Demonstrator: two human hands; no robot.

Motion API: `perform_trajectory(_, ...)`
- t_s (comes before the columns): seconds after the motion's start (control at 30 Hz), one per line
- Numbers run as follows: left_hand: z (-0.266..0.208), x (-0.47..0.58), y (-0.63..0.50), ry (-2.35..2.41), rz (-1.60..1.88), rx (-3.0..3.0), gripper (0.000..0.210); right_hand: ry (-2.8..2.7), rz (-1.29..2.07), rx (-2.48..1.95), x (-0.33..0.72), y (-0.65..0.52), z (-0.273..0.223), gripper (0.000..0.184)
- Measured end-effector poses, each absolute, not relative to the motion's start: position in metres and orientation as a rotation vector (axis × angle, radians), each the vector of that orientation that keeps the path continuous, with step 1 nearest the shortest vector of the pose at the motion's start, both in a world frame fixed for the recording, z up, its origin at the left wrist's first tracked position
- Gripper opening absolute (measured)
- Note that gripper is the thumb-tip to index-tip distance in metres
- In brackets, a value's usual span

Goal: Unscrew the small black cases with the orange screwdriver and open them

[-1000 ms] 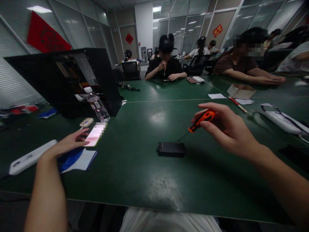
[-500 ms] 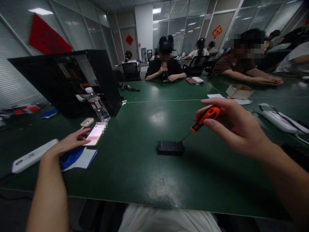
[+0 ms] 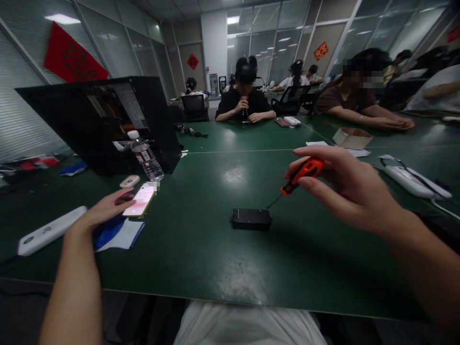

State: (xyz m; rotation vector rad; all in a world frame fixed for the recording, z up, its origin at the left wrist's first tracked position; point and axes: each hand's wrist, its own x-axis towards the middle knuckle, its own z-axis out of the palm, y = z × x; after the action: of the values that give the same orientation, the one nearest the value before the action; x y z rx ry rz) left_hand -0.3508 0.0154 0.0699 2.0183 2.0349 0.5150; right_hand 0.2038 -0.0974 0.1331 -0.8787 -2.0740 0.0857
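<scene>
My right hand point(image 3: 347, 191) grips a screwdriver point(image 3: 304, 175) with an orange and black handle. Its thin shaft slants down to the left, and the tip meets or nearly meets the far right corner of a small black box point(image 3: 251, 219) lying on the table. Over on the left, my left hand point(image 3: 109, 208) has its fingers apart, with fingertips at the left edge of a phone point(image 3: 141, 200) whose pinkish screen is lit. Whether they press on the screen, I cannot tell. Beneath this hand lies a blue and white packet or cloth point(image 3: 120, 235).
A water bottle point(image 3: 146, 155) stands before an open black computer case point(image 3: 154, 124). A small beige object point(image 3: 130, 181) sits by the phone. White power strips point(image 3: 52, 231) lie at left and right. An open cardboard box point(image 3: 353, 138) is farther back; people sit across the green table point(image 3: 201, 191).
My left hand's fingers have shifted slightly over the phone's edge. My right hand keeps its hold on the screwdriver, tip still at the box corner. The view has shifted a little.
</scene>
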Motion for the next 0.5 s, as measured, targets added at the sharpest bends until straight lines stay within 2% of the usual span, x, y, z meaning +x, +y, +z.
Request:
perform_trajectory(0.1, 0.081, -0.329, 0.019, 2.053, 0.643, 1.939, 0.076, -2.073, 0.110, -0.889, 0.198, -0.093, 0.132, 0.045)
perform_trajectory(0.2, 0.092, -0.292, 0.017, 1.958, 0.813, 2.045, 0.064, -2.051, 0.126, -0.887, 0.188, -0.084, 0.124, 0.043)
perform_trajectory(0.3, 0.087, -0.246, 0.007, 1.680, 0.357, 2.281, 0.057, -2.043, 0.134, -0.890, 0.181, -0.077, 0.114, 0.042)
perform_trajectory(0.37, 0.073, -0.216, -0.005, 1.496, 0.225, 2.500, 0.059, -2.056, 0.131, -0.897, 0.180, -0.075, 0.109, 0.041)
perform_trajectory(0.43, 0.059, -0.198, -0.025, 1.353, 0.182, 2.648, 0.065, -2.065, 0.127, -0.898, 0.183, -0.074, 0.106, 0.040)
perform_trajectory(0.5, 0.055, -0.202, -0.053, 1.142, -0.115, 2.700, 0.076, -2.058, 0.128, -0.902, 0.187, -0.075, 0.105, 0.040)
